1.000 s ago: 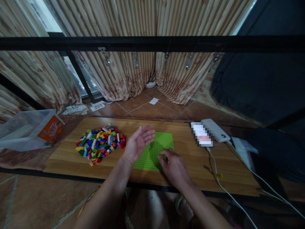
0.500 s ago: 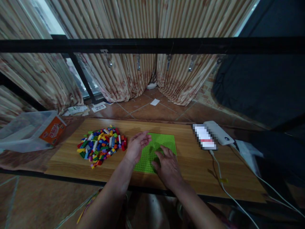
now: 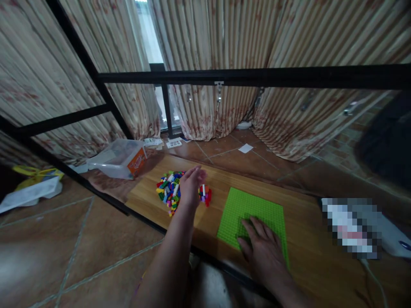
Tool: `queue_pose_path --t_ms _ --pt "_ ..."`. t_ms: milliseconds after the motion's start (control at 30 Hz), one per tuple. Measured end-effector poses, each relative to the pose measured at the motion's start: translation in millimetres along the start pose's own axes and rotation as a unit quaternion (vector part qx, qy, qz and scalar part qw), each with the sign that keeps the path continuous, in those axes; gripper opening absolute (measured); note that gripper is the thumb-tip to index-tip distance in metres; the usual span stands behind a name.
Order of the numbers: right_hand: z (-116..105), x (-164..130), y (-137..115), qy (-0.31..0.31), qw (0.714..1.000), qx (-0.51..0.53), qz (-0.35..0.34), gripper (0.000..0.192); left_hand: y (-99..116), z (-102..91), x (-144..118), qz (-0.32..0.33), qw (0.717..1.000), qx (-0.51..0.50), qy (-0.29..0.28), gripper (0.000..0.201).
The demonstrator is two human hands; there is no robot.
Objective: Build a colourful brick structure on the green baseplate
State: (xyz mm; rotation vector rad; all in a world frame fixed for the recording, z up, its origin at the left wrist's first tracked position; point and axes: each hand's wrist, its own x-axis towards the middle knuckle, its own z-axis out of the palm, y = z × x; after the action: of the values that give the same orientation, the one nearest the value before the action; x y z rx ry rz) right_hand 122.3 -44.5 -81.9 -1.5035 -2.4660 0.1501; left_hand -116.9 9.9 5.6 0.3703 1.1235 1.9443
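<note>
My left hand (image 3: 191, 187) is over the right side of a pile of mixed-colour toy building bricks (image 3: 167, 188), hiding part of it. Its fingers point away and to the right, a little blurred, with nothing visible in them. A square green studded baseplate (image 3: 236, 207) lies on the wooden table to the right of the pile. Over the near right part of that plate is my right hand (image 3: 265, 246), fingers spread and holding nothing. Whether its fingertips touch the studs I cannot tell.
A clear plastic box (image 3: 112, 158) with an orange label stands beyond the table's left end. On the right, a pixelated phone (image 3: 348, 231) with a cable lies beside a white device (image 3: 390, 233). A black metal rail (image 3: 244, 77) crosses in front of the curtains (image 3: 205, 38).
My head view has turned left. My left hand has moved from beside the baseplate leftward to the brick pile. My right hand stays over the plate.
</note>
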Motion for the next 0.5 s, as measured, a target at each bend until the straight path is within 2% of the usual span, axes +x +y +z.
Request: queue_pose_path --t_ms 200,500 --pt "5.7 -0.1 -0.5 0.014 0.999 -0.027 -0.022 0.046 35.9 -28.1 10.5 0.043 0.995 -0.080 0.039 0.019" --pt "14.6 1.7 -11.2 0.015 0.998 -0.053 -0.038 0.048 85.5 -73.4 17.9 0.001 0.974 -0.205 0.093 0.008"
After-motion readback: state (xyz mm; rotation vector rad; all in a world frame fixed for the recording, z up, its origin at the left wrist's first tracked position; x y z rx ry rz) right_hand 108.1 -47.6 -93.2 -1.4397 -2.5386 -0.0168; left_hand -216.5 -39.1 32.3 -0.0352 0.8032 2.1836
